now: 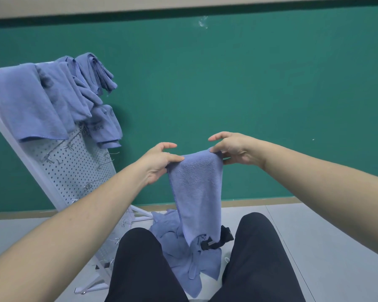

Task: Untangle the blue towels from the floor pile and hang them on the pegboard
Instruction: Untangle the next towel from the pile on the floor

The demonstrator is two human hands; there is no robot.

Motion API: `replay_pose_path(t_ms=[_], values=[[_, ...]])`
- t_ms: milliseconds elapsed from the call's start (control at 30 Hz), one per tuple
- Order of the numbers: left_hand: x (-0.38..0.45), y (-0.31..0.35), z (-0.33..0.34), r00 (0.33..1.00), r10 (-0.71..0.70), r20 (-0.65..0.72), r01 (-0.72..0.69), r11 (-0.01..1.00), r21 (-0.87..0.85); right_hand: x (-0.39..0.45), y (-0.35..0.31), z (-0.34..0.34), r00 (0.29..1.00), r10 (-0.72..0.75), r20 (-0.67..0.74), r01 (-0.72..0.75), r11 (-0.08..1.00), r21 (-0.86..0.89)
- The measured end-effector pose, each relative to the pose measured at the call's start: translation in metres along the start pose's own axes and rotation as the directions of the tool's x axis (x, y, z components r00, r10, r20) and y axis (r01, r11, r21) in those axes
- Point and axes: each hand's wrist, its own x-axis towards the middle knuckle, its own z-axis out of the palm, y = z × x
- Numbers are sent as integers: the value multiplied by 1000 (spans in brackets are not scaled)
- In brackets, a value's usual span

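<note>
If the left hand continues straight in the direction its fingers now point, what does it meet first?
The left hand points rightward along the held towel, so it would probably first meet the right hand pinching the other corner, though depth is unclear.

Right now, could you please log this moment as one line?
left hand: pinches blue terry towel | right hand: pinches it | white perforated pegboard: towels hung

- pegboard (74, 168): upper part covered by hung towels (31, 105); left side cut by frame edge
- floor pile (183, 253): partly behind held towel (196, 192) and knees
- black strap/buckle item (216, 241): mostly hidden, can't identify
- towel print (97, 127): only "ESS" readable
- both forearms run out of frame
</note>
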Motion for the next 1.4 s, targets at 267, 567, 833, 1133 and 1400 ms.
replay_pose_path(t_ms=[267,567,833,1133,1400], values=[[-4,1,0,989,130,78,-142,971,190,-3,-6,4,999,-39,13,39,999,-38],[-6,7,-5,984,89,152,-169,728,664,-10,-6,5,989,-118,90,147,864,-481],[-8,11,-6,976,156,149,-210,534,819,-14,-8,13,981,-185,50,141,521,-842],[-2,-11,-15,969,246,5,-234,915,329,-3,17,12,981,-194,-20,189,971,-145],[-7,-26,19,884,339,-322,-328,940,88,-3,20,46,863,-407,-299,346,908,-236]])
